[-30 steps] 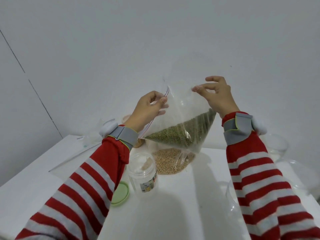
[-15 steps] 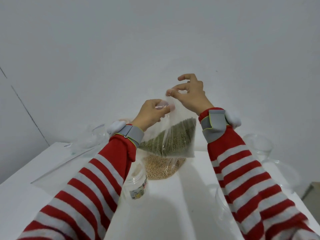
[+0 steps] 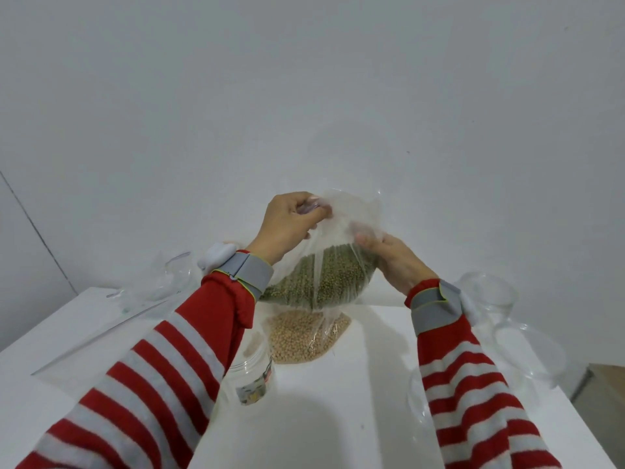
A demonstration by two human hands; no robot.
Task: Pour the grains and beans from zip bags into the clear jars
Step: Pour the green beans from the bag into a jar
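Note:
A clear zip bag of green beans (image 3: 318, 279) hangs in the air above the white table (image 3: 321, 418). My left hand (image 3: 287, 225) pinches its top edge on the left side. My right hand (image 3: 392, 258) grips the bag's right side lower down, thumb pressed on the plastic. Under it a second bag of tan beans (image 3: 304, 338) lies on the table. A clear labelled jar (image 3: 253, 377) stands by my left sleeve, which hides part of it.
Empty clear bags (image 3: 162, 282) and a flat plastic sheet (image 3: 94, 336) lie at the back left. Clear glass jars (image 3: 490, 296) stand at the right, another clear jar (image 3: 417, 397) is partly behind my right sleeve. The table's right edge drops off near a brown floor.
My right hand has dropped from the bag's top to its right side, and the bag's mouth has spread apart. My left hand keeps its pinch. The view has tilted slightly.

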